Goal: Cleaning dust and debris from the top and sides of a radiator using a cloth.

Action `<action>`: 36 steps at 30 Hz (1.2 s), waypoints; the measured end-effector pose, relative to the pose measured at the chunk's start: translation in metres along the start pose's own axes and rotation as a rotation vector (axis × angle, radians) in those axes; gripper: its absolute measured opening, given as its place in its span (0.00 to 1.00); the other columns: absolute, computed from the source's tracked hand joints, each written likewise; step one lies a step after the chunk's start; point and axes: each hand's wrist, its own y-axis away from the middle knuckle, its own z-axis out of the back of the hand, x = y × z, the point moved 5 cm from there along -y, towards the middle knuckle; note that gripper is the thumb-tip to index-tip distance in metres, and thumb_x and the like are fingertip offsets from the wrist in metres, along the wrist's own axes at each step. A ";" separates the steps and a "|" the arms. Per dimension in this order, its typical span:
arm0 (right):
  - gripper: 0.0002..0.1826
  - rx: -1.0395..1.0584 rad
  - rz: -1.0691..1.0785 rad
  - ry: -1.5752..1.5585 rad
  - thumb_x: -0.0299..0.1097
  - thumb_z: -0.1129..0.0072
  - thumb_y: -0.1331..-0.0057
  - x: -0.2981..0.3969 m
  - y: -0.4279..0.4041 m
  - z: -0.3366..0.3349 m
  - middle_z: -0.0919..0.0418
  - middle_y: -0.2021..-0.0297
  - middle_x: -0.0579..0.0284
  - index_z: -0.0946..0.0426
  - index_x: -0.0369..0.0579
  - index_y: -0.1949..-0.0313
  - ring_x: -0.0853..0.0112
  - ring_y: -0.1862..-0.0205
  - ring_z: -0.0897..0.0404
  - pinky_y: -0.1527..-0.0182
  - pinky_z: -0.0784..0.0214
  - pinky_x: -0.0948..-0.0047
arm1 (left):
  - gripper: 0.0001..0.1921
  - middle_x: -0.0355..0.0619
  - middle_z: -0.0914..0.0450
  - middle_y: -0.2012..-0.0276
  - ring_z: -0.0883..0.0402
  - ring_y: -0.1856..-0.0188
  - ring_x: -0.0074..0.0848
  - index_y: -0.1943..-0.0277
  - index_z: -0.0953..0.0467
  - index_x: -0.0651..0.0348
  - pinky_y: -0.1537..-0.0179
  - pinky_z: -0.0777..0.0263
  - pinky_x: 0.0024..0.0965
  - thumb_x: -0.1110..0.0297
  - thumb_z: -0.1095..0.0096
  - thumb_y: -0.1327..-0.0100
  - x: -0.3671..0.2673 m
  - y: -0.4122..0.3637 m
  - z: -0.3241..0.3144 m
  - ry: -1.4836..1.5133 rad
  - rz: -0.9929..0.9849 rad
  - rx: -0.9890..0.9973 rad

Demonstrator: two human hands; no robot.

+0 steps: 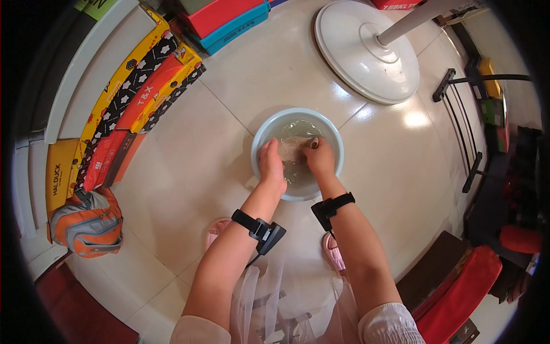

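A round pale-blue basin of water stands on the tiled floor before me. In its water lies a beige, blurred thing, perhaps cloth, between my hands. My left hand is inside the basin's left side, fingers together and pointing away from me, beside the beige thing; whether it grips anything cannot be told. My right hand is bent over the right side of the water, its fingers curled around a small dark-and-light thing that is too small to name. The fingertips of my right hand are partly hidden. Each wrist wears a black strapped device.
Pink slippers are below my forearms. A white round stand base is beyond the basin, at the right. Stacked shoe boxes and an orange-grey backpack are at the left; a black metal rack and a red-covered seat are at the right.
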 end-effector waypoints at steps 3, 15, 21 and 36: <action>0.12 -0.054 0.104 -0.485 0.28 0.46 0.42 0.003 0.004 0.002 0.21 0.70 0.52 0.29 0.40 0.58 0.60 0.65 0.21 0.61 0.30 0.66 | 0.25 0.40 0.35 0.42 0.37 0.43 0.30 0.42 0.33 0.53 0.47 0.41 0.34 0.48 0.53 0.35 0.001 0.001 -0.003 0.013 0.041 -0.031; 0.13 0.012 0.511 -0.298 0.42 0.42 0.36 0.066 0.070 0.012 0.23 0.77 0.47 0.24 0.46 0.61 0.58 0.76 0.22 0.72 0.31 0.67 | 0.20 0.40 0.23 0.56 0.23 0.55 0.29 0.51 0.29 0.55 0.54 0.27 0.32 0.49 0.60 0.30 0.019 -0.010 -0.018 0.309 0.288 0.219; 0.18 -0.129 0.416 0.086 0.49 0.48 0.35 0.077 0.059 0.015 0.23 0.78 0.45 0.26 0.45 0.68 0.48 0.75 0.23 0.73 0.30 0.56 | 0.17 0.36 0.23 0.58 0.23 0.57 0.24 0.53 0.28 0.52 0.58 0.26 0.33 0.49 0.53 0.31 0.017 -0.006 -0.023 0.257 0.288 0.207; 0.18 -0.082 0.097 -0.013 0.44 0.50 0.36 0.019 0.012 0.001 0.21 0.65 0.41 0.31 0.39 0.60 0.45 0.61 0.23 0.59 0.31 0.53 | 0.24 0.42 0.32 0.45 0.31 0.48 0.29 0.41 0.37 0.51 0.51 0.35 0.38 0.46 0.60 0.32 0.014 -0.016 0.005 -0.031 -0.010 0.006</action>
